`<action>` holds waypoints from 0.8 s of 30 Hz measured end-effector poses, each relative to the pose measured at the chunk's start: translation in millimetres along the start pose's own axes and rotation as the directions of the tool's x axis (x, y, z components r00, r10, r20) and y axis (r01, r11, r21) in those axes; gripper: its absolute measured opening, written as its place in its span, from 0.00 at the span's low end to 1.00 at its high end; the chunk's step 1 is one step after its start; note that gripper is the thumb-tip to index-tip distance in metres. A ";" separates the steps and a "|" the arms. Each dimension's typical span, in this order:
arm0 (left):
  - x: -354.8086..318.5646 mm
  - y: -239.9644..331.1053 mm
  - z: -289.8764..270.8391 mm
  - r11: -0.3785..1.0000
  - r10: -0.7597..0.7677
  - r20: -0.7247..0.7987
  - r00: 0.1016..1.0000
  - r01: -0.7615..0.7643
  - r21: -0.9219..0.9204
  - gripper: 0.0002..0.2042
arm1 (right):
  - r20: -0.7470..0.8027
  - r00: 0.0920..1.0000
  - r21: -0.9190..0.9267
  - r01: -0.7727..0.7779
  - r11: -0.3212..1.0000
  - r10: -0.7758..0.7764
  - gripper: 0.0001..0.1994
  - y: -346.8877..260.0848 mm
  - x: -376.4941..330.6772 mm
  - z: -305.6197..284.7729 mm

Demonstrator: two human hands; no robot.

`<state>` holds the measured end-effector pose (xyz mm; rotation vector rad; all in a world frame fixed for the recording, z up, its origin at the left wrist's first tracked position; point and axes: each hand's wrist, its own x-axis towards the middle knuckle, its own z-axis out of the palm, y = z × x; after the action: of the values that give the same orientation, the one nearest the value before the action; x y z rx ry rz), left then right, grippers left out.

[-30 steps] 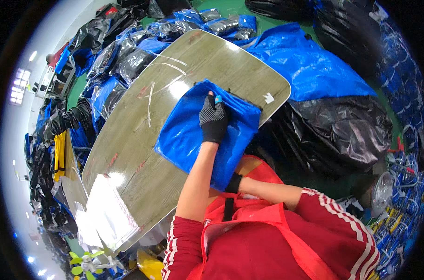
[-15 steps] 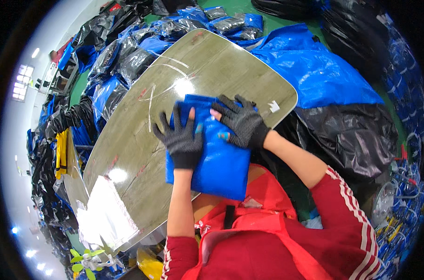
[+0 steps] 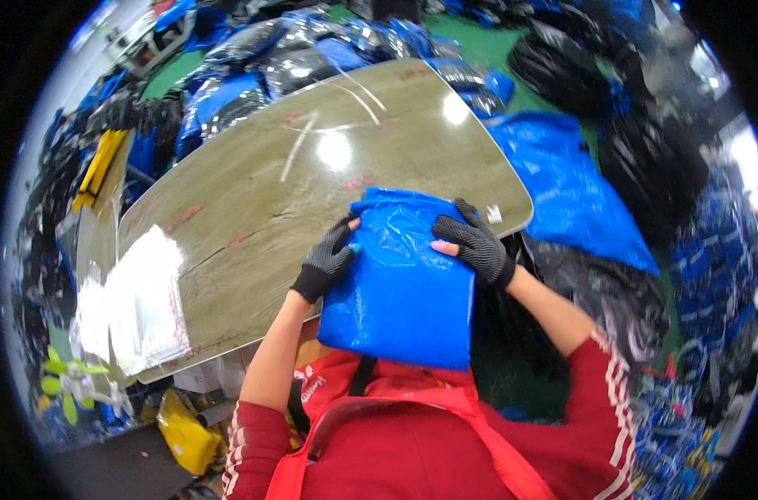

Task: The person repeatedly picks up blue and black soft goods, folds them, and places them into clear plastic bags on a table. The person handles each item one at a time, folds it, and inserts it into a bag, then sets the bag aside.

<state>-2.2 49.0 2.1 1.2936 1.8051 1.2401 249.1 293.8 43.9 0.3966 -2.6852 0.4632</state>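
Observation:
A folded blue tarp (image 3: 400,292) with a glossy surface lies at the near edge of the wood-patterned table (image 3: 254,225), its near end hanging over the edge toward my red apron. My left hand (image 3: 329,260), in a dark striped glove with bare fingertips, grips the tarp's left side, thumb on top. On the opposite side my right hand (image 3: 476,248), gloved alike, has its thumb on the upper face and its other fingers along the far right edge. Whatever fingers go beneath the tarp are hidden.
Clear plastic bags (image 3: 150,296) lie on the table's left end. Beyond the table are wrapped blue and black bundles (image 3: 295,67). A large blue sheet (image 3: 562,187) is heaped at the right. A small green-bladed fan (image 3: 70,385) and a yellow bag (image 3: 187,433) are at lower left.
Both hands have gone from lying spread on top of the tarp to gripping its two sides. The tarp now shows wider and flatter. The whole view has shifted a little.

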 end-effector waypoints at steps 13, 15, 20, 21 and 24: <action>-81.2 -5.7 6.4 0.756 -0.648 -0.363 0.669 0.623 -0.202 0.31 | 0.505 0.626 0.829 -0.543 -0.133 0.595 0.31 -25.2 80.5 63.6; -106.9 -25.6 -61.3 0.896 -0.098 -0.203 0.974 0.175 0.407 0.21 | 0.546 0.617 0.813 -0.554 -0.180 0.567 0.33 -21.0 79.7 65.0; -235.0 -124.8 -287.3 0.597 0.226 -0.923 0.312 0.704 0.384 0.10 | 0.640 0.558 0.748 -0.608 -0.265 0.528 0.37 -14.9 75.3 53.1; -261.5 -149.1 -314.8 0.437 0.203 -0.958 0.201 0.857 0.273 0.12 | 0.643 0.539 0.740 -0.619 -0.262 0.544 0.36 -15.2 75.7 51.1; -310.0 -201.4 -355.5 0.455 0.198 -0.899 0.390 0.776 0.437 0.08 | 0.610 0.554 0.750 -0.635 -0.186 0.567 0.34 -15.9 75.7 52.2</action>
<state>-273.1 -382.1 -59.9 0.3541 3.6222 0.6955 170.6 244.4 34.0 -0.7847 -1.9089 2.5455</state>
